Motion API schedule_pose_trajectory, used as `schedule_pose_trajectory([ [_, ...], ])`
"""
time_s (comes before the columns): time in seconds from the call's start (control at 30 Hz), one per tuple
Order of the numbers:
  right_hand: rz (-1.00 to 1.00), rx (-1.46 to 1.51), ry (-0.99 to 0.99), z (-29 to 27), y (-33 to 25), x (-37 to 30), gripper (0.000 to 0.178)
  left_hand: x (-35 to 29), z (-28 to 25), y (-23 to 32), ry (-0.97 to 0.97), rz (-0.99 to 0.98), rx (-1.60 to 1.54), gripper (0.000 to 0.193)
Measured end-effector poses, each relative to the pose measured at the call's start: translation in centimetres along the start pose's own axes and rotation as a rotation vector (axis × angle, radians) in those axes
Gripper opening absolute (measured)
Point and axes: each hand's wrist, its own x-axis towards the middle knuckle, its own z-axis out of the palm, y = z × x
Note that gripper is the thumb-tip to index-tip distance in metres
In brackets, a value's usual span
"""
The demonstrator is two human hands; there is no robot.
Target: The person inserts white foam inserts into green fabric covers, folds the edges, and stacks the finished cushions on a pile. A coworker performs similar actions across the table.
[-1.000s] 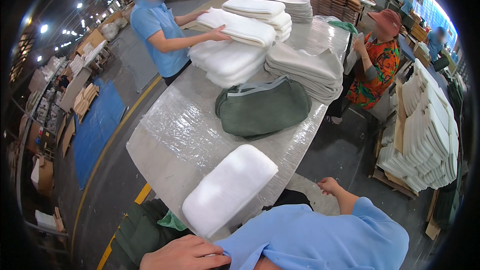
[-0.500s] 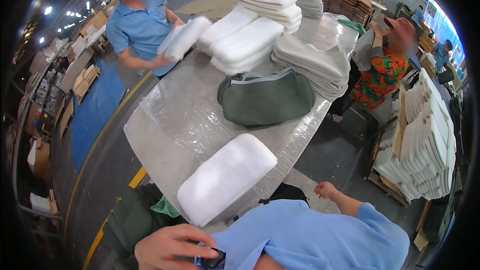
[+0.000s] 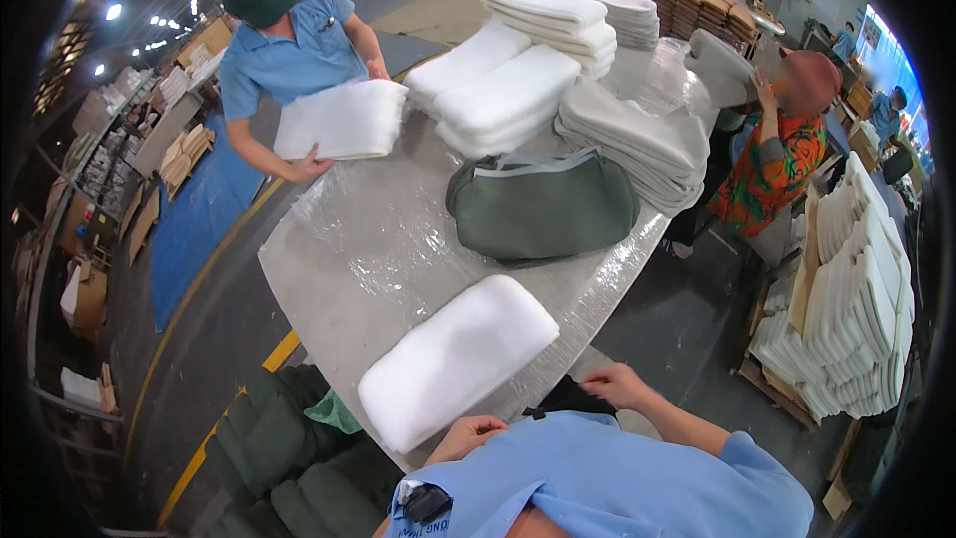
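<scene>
A thick white padded cushion piece (image 3: pixel 458 359) lies slantwise on the near end of the table. My left hand (image 3: pixel 465 437) is close to its lower edge, partly hidden by my blue shirt, with loosely bent fingers and nothing visible in them. To the right, my right hand (image 3: pixel 617 386) hovers past the table's near edge, fingers loosely bent and apart, holding nothing I can see. Beyond the white piece sits a dark green fabric cover (image 3: pixel 543 204) with a pale grey trim.
White pads (image 3: pixel 513 100) and grey folded pieces (image 3: pixel 637 139) are stacked on the plastic-covered table (image 3: pixel 329 259). At far left a co-worker (image 3: pixel 294 50) holds a white pad; another person (image 3: pixel 772 159) handles a grey piece. Green bundles (image 3: pixel 269 438) lie lower left; a pale stack (image 3: pixel 846 289) stands right.
My left hand has dropped from my shirt front toward the white pad's near edge. My right hand has moved left, nearer the table. The far-left co-worker has lowered a white pad toward the table.
</scene>
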Motion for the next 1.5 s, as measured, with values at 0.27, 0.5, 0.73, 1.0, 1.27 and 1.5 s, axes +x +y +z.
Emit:
schedule_pose_trajectory([
  [0.27,-0.269,-0.046,-0.697,6.2,-7.1,3.6,0.03,-1.9,-1.6,2.5,-0.14,-0.066,0.191,0.032],
  [0.5,-0.237,-0.26,-0.849,4.8,-9.4,4.0,0.037,-4.1,-1.5,5.2,-0.184,-0.128,0.222,0.041],
  [0.73,-0.286,-0.43,-0.845,4.8,-12.2,3.2,0.043,-5.1,-1.5,5.6,-0.147,-0.228,0.191,0.04],
  [1.0,-0.241,-0.447,-1.043,6.0,-11.8,5.1,0.041,-1.9,-1.6,2.5,-0.197,-0.191,0.178,0.04],
  [1.27,-0.245,-0.384,-1.051,6.9,-10.8,6.1,0.041,-1.8,-2.2,0.5,-0.161,-0.035,0.216,0.037],
  [1.5,-0.157,-0.308,-1.133,7.0,-10.1,6.7,0.043,-2.5,-1.2,0.8,-0.107,-0.035,0.174,0.031],
])
